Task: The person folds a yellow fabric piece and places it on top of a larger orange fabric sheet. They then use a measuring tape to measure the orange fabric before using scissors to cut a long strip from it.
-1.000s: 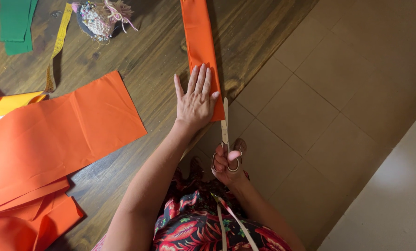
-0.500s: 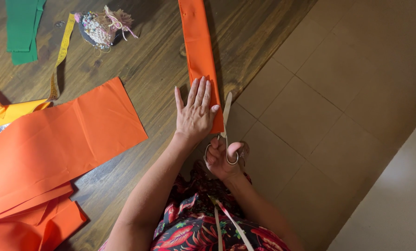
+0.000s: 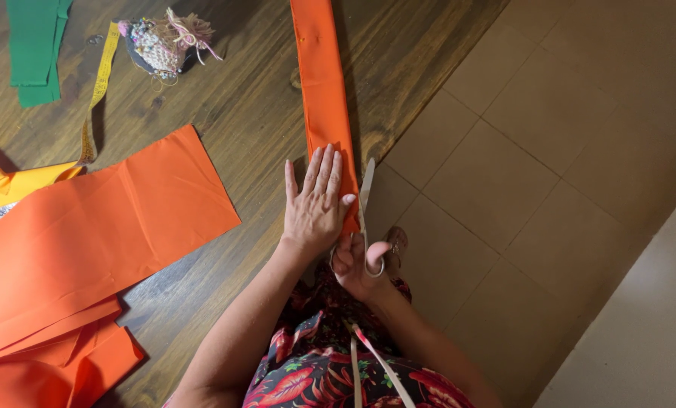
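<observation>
A: Head view — the left hand (image 3: 317,205) lies flat, fingers spread and together holding nothing, pressing down the near end of the long orange fabric strip (image 3: 324,98) at the edge of the wooden table (image 3: 232,98).

B: And the right hand (image 3: 362,264)?

A: Closed through the handles of the scissors (image 3: 366,208), blades pointing up along the strip's right edge, just beside the left little finger.

B: That is the risk, I think — the blade runs so close to that finger it could nick it.

A: Also the strip hangs near the table edge; if the flat palm eases, the cloth could slide and the cut wander. The big orange fabric sheets (image 3: 89,242), the green fabric (image 3: 36,45) and the yellow measuring tape (image 3: 100,83) lie well apart.
</observation>
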